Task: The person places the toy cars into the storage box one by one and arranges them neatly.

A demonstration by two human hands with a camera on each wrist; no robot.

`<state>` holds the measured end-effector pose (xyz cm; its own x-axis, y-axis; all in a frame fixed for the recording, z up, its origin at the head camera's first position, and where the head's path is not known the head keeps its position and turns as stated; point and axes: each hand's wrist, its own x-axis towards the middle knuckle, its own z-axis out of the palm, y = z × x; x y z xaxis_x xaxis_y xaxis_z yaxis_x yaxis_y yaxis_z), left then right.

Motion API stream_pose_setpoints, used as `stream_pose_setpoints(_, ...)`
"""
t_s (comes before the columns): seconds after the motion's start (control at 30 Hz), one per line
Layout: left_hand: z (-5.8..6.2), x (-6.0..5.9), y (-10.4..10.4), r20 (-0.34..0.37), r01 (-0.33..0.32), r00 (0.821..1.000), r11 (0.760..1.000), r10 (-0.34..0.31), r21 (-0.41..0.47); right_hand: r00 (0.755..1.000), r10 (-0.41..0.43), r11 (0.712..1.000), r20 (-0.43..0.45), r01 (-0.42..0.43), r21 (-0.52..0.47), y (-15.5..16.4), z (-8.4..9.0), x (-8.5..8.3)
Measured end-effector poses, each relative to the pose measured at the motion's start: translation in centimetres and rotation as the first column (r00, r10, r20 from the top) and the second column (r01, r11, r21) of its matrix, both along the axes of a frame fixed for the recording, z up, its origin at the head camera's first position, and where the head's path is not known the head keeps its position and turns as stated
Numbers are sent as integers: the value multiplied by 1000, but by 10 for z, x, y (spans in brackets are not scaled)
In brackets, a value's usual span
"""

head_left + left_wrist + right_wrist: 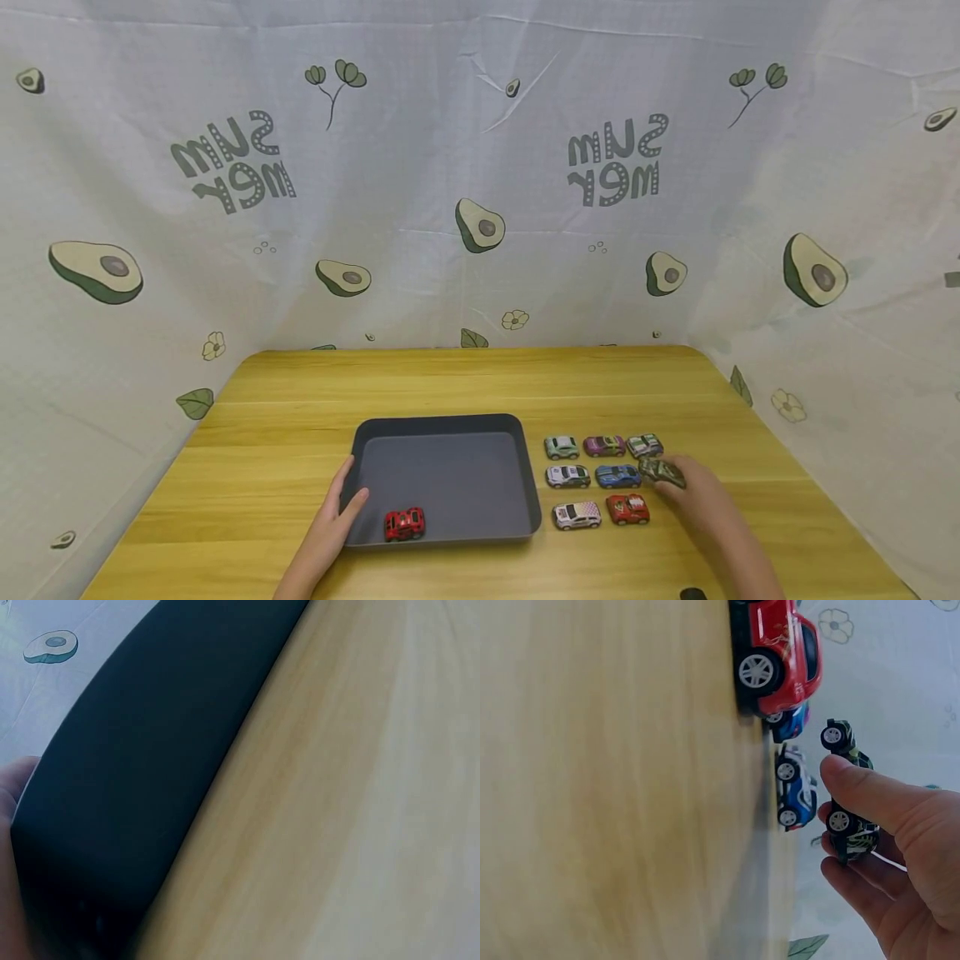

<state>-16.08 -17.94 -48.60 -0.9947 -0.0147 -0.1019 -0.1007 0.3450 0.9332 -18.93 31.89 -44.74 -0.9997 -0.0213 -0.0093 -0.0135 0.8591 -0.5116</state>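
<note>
My right hand (pixel 693 487) pinches a dark green camouflage toy car (pixel 662 472) between thumb and fingers. In the right wrist view that car (pixel 842 787) is held above the table, its wheels facing the table side. At the left side of a dark grey tray (pixel 450 467), my left hand (pixel 333 508) holds the rim, thumb over the inside and fingers along the outer wall. A red toy car (pixel 405 524) lies in the tray's front left corner. The tray's outer wall (pixel 150 750) fills much of the left wrist view.
Right of the tray stand several toy cars in rows, among them a blue car (pixel 618 476), a purple car (pixel 604 446) and another red car (pixel 627 509). A black object (pixel 693 593) shows at the wooden table's (pixel 285 383) front edge. A printed cloth (pixel 405 208) hangs behind.
</note>
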Motion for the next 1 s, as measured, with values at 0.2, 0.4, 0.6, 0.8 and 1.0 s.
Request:
stream_pose_setpoints(0.2,0,0,0,-5,3,1000,1000,-3,3,998,44,998,-41,-43,36,-9,11,2)
stream_pose_setpoints(0.4,0,0,0,-5,4,1000,1000,-4,1,996,74,993,-50,-69,91,-21,22,2)
stream_pose_setpoints(0.6,0,0,0,-9,2,1000,1000,-2,-6,989,110,987,-96,-98,125,-32,29,2)
stream_pose_setpoints(0.8,0,0,0,-20,2,1000,1000,-2,-3,982,144,983,-125,-128,129,-43,35,3)
stream_pose_setpoints(1.0,-1,0,1,-18,2,1000,1000,-2,-4,973,162,982,-167,-141,128,-54,35,4)
